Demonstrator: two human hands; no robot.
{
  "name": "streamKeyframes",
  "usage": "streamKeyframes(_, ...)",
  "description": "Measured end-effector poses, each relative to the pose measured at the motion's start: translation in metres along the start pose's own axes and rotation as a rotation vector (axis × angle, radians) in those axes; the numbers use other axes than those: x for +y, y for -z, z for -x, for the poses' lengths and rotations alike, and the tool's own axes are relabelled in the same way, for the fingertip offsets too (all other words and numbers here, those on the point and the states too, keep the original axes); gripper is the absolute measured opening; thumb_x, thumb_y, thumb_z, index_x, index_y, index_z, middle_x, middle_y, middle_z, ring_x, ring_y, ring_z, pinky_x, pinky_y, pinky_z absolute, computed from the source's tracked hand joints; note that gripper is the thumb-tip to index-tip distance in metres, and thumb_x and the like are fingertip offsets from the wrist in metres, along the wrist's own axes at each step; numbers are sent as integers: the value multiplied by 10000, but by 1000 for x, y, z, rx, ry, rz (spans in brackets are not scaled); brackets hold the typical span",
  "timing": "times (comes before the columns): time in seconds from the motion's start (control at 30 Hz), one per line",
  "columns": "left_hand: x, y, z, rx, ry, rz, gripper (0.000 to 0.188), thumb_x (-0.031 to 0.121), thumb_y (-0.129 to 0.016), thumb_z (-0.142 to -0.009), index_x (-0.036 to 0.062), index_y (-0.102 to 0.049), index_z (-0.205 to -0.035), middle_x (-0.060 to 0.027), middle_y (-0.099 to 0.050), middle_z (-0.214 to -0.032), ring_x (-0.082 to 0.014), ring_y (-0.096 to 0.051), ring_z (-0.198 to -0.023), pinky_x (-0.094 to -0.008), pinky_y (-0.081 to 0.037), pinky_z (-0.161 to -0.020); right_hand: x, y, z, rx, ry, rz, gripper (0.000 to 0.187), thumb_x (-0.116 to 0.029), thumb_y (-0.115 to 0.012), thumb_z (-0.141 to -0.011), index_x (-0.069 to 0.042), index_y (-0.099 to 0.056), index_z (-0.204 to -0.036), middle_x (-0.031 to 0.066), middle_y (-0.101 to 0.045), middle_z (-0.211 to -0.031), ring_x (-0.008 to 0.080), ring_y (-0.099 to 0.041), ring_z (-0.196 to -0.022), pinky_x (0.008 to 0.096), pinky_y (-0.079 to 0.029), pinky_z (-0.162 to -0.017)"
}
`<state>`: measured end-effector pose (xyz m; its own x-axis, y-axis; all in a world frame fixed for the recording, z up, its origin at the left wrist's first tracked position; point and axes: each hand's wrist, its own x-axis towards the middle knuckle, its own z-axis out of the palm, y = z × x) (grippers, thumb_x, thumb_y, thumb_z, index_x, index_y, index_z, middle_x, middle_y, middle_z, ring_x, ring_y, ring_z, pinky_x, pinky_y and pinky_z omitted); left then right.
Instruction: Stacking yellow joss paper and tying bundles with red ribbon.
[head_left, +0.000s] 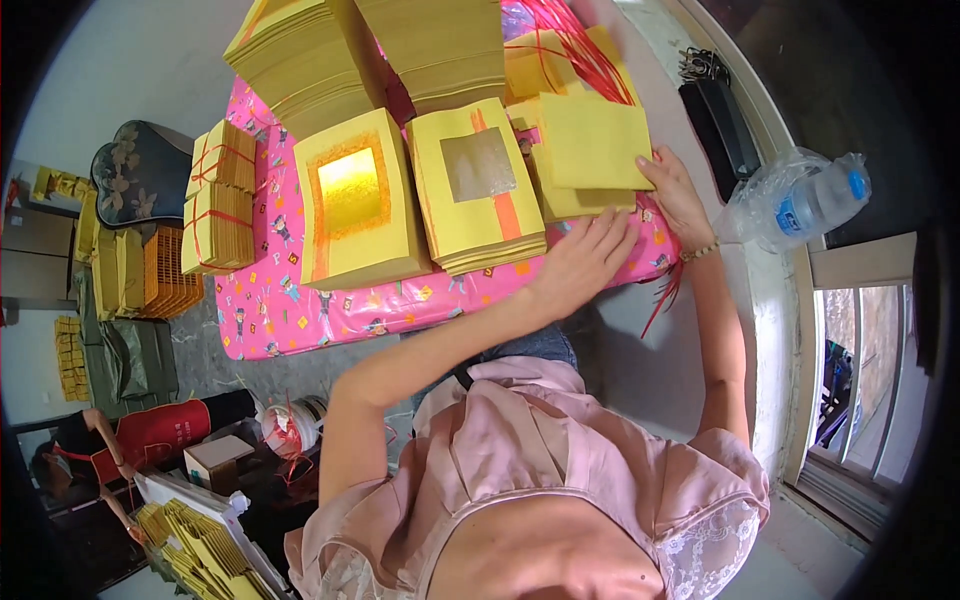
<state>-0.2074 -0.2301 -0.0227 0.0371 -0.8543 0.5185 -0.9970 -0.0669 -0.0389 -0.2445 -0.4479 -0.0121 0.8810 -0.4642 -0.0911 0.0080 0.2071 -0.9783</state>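
Note:
My right hand point(677, 197) pinches the right edge of a yellow paper sheet point(597, 145), thumb on top. This sheet is raised slightly above a yellow paper stack point(570, 205) at the right end of the table. At that stack's near edge, my left hand point(592, 252) lies with its fingers stretched out, touching the paper. To the left sit two thick stacks of yellow paper, one with a silver square point(478, 166) on top and one with a gold square point(350, 183) framed in orange.
A pink patterned cloth point(400, 308) covers the table. Tall yellow paper stacks point(310, 70) stand behind, and red strings point(580, 50) lie at the back right. Tied bundles point(220, 230) are at the left edge. A plastic bottle point(822, 203) lies at right. Another person point(150, 440) is at lower left.

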Motion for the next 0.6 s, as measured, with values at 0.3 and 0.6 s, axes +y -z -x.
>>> streamKeyframes(0.3, 12, -57, 22, -295, 362, 135, 871, 401, -661, -822, -113, -288, -1418, -292, -359, -1405, -421, -348, -1312, -480, -255, -1130, 48, 10, 4, 33, -35, 183, 418, -83, -528, -974, 29, -371, -1345, 158, -614, -1197, 169, -609, -1082, 288, -471, -940)
streamKeyframes(0.6, 11, -68, 25, -278, 351, 146, 868, 435, -616, -854, -124, -277, -1424, -297, -348, -1412, -435, -332, -1322, -472, -260, -1133, 86, 13, -5, 129, -25, 367, 394, -68, -521, -959, 10, -383, -1320, 183, -606, -1173, 214, -628, -1050, 332, -494, -901)
